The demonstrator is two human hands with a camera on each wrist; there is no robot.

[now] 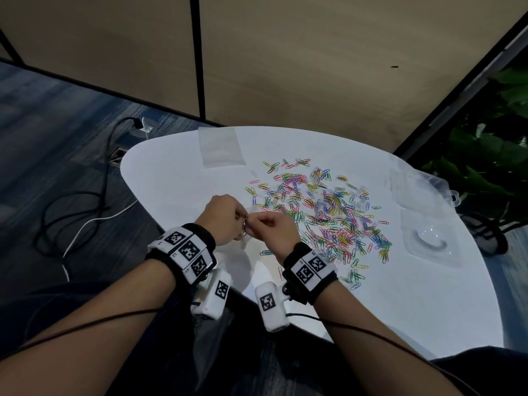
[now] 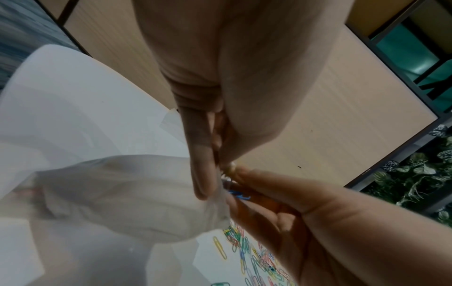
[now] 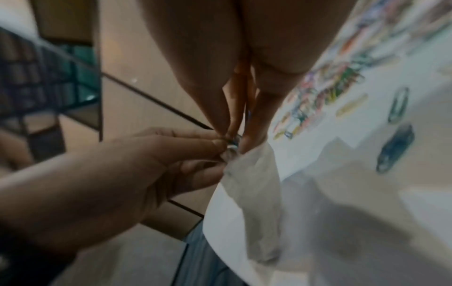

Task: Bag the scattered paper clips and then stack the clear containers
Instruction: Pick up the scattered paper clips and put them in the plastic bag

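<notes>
Left hand (image 1: 225,217) pinches the clear bag (image 2: 137,195) mouth at the near desk (image 1: 171,178) edge; right hand (image 1: 275,230) pinches the opposite lip w/ a blue clip (image 2: 238,194). Best: spread mouth wide, drop clip in. Paper clips (image 1: 320,212) scattered centre; clear containers (image 1: 425,218) far right.

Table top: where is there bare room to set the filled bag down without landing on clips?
Bare patches: the left part of the table, between the spare bags and the left hand; and the near right edge, below the paper clips. The centre is crowded with clips, and the far right edge holds the clear containers.
</notes>
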